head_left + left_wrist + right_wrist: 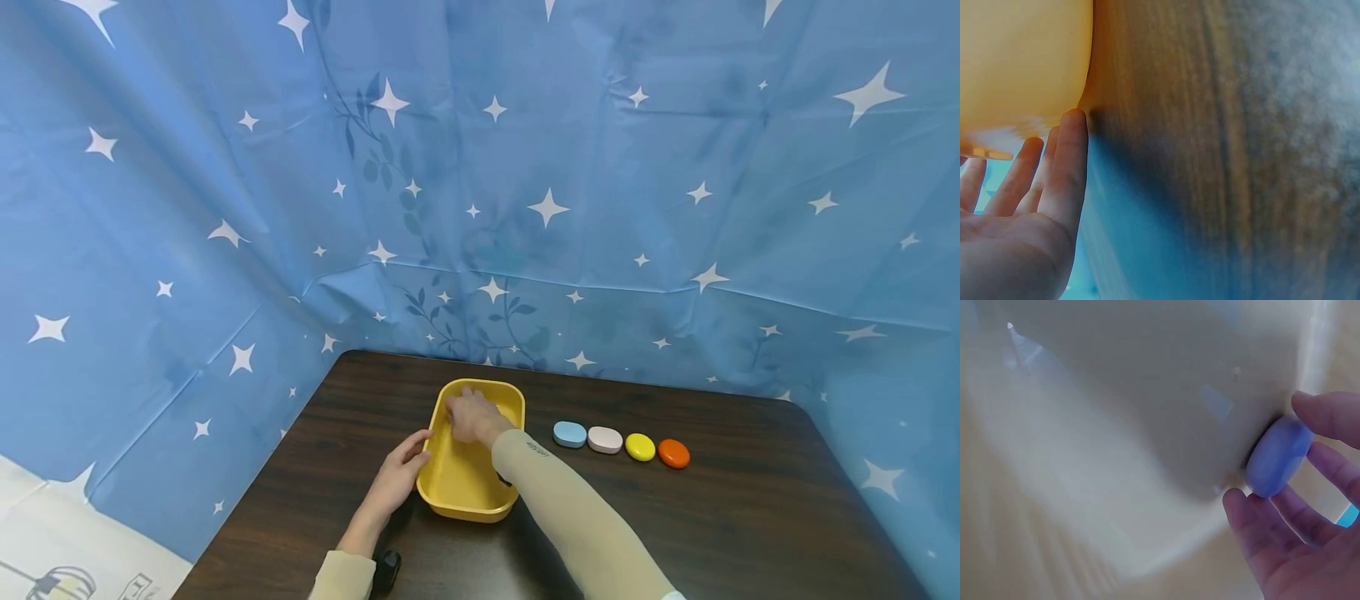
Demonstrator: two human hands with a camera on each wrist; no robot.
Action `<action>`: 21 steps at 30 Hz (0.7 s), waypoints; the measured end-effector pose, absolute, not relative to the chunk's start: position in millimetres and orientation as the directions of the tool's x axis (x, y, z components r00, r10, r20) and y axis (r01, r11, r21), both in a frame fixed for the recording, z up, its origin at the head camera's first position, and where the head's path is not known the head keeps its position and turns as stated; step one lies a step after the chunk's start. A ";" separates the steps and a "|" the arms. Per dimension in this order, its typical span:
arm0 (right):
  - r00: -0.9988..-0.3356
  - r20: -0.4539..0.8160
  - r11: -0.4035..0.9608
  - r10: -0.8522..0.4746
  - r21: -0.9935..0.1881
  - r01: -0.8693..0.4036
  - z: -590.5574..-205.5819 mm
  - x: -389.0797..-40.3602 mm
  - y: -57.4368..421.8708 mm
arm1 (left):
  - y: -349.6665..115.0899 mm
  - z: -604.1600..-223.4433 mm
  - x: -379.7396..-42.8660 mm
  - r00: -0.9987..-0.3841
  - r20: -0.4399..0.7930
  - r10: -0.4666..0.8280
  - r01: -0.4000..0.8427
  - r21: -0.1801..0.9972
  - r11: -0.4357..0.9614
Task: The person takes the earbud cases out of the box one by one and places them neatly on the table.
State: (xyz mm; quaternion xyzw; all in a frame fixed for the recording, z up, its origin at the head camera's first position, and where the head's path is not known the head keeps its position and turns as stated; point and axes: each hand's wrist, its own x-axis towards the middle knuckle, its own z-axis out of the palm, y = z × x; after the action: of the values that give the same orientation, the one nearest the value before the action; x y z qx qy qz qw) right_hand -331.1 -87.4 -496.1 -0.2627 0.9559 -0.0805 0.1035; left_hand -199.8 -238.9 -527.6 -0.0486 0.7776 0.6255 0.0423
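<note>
A yellow rectangular bin [467, 510] sits on the dark wooden table. My right hand [474, 417] reaches down inside it, near the far left corner. In the right wrist view, the thumb and fingers pinch a small, smooth purple oval piece [1279, 455] beside the bin's inner wall; the hand hides this piece in the head view. My left hand [397, 473] is at the left side of the bin. Its fingers [1071, 156] are nearly straight, with the tips against the outer wall.
Right of the bin, in a row, lie a light blue oval piece [569, 434], a pale pink one [604, 440], a yellow round one [640, 447] and an orange-red one [673, 454]. A blue star-patterned curtain [525, 250] hangs behind the table [735, 517].
</note>
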 end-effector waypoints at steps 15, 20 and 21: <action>-0.852 -0.178 0.867 -0.492 -0.180 -0.464 -494.6 -330.5 -86.5 | -240.0 -529.8 -201.3 -0.991 -0.131 -0.014 -0.131 0.964 0.233; -0.850 -0.149 0.859 -0.504 -0.190 -0.476 -489.8 -330.4 -86.8 | -239.1 -528.7 -200.7 -0.992 -0.124 -0.022 -0.126 0.965 0.230; -0.850 -0.145 0.857 -0.506 -0.192 -0.477 -489.0 -330.5 -86.7 | -238.8 -528.3 -200.6 -0.992 -0.124 -0.024 -0.126 0.966 0.226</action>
State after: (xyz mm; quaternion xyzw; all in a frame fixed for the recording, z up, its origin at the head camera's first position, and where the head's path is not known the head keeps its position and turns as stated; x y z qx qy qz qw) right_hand -330.5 -86.7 -489.0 -0.2563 0.9589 -0.0747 0.0958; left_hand -200.6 -238.8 -528.3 -0.0482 0.7817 0.6204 0.0410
